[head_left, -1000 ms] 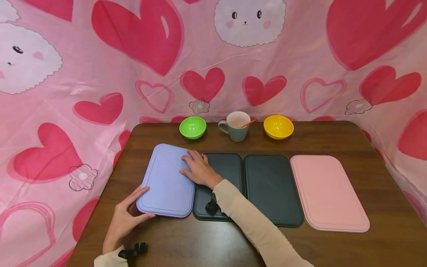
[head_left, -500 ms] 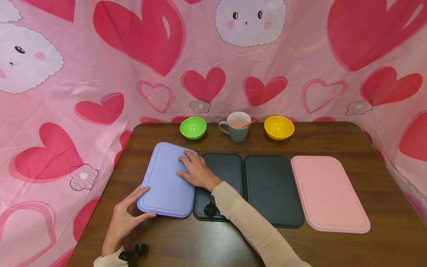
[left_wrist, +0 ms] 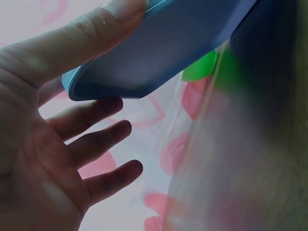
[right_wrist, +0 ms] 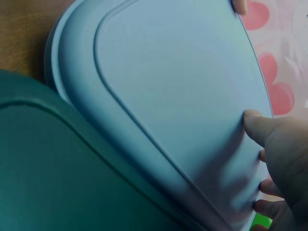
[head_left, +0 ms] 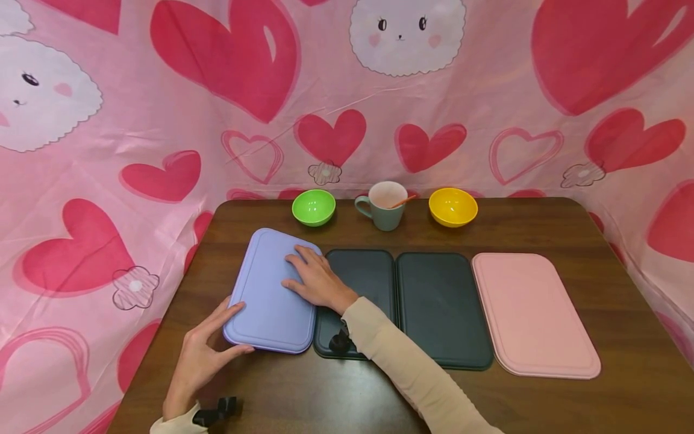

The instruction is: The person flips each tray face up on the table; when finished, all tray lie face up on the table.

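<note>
Over by the left edge of the surface [head_left: 303, 398], the left hand [head_left: 200, 358] is clamped, thumb and finger, on the near left corner of a lavender tray [head_left: 265, 301], while the right hand [head_left: 318, 279] rests on its far right part, fingers apart. Two dark trays [head_left: 441, 310] and a pink tray [head_left: 534, 313] run toward the right edge; a green bowl [head_left: 314, 208], a mug [head_left: 386, 217] and a yellow bowl [head_left: 453, 208] line the far edge.

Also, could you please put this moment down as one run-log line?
left hand: grips lavender board, near-left corner | right hand: touches its upper surface | to its right: two dark boards, then pink board
</note>
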Demonstrator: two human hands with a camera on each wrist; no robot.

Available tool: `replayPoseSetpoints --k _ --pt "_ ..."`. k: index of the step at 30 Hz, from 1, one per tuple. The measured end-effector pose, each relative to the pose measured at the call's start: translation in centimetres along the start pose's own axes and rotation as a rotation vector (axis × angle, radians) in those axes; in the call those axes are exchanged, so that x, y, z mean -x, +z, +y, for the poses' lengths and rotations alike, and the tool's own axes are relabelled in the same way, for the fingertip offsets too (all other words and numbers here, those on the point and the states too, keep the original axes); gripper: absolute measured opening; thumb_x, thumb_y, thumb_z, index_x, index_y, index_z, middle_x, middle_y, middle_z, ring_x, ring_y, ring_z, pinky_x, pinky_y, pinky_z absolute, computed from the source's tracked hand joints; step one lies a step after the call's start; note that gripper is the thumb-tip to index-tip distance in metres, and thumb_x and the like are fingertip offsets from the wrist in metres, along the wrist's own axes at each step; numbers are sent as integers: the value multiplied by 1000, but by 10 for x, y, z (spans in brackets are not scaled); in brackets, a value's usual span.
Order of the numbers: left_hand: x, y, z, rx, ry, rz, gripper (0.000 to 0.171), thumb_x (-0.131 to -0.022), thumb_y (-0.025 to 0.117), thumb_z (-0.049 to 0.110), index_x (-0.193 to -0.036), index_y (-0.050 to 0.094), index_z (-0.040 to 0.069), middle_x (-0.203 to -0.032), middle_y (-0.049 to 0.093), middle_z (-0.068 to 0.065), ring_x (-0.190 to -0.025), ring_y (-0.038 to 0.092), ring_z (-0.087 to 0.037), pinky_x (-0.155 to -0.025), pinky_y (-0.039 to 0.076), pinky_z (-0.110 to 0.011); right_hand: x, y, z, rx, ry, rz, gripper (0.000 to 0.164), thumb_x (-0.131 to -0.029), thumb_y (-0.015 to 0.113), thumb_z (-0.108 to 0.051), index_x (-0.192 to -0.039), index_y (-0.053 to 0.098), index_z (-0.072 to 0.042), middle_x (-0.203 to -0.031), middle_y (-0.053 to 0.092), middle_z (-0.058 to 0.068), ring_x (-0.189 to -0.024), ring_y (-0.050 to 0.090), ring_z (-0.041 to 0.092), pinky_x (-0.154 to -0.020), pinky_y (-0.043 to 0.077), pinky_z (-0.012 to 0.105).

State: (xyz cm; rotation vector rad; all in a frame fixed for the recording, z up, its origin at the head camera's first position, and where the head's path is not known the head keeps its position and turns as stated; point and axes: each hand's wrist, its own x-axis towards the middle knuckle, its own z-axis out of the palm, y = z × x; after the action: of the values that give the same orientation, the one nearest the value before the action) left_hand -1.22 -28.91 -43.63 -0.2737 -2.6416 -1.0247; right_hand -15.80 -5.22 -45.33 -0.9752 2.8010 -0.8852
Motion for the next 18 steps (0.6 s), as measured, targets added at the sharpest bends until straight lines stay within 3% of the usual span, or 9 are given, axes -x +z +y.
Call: replayPoseSetpoints --k 6,18 --pt "-2 0 9 -2 70 31 83 -52 97 7 -129 68 15 -138 58 -30 -129 36 26 -102 26 5 1 -2 -3 -17 -1 -2 58 -98 58 -46 -146 47 -17 -162 34 12 -152 32 28 -121 31 53" --pt "-5 -2 20 -34 140 50 84 -49 97 6 -128 69 14 -136 59 -31 -134 35 22 -103 26 4 3 -9 -11 -37 -31 16 59 -98 59 -45 -147 46 -16 -162 33 11 -151 35 29 -119 35 52"
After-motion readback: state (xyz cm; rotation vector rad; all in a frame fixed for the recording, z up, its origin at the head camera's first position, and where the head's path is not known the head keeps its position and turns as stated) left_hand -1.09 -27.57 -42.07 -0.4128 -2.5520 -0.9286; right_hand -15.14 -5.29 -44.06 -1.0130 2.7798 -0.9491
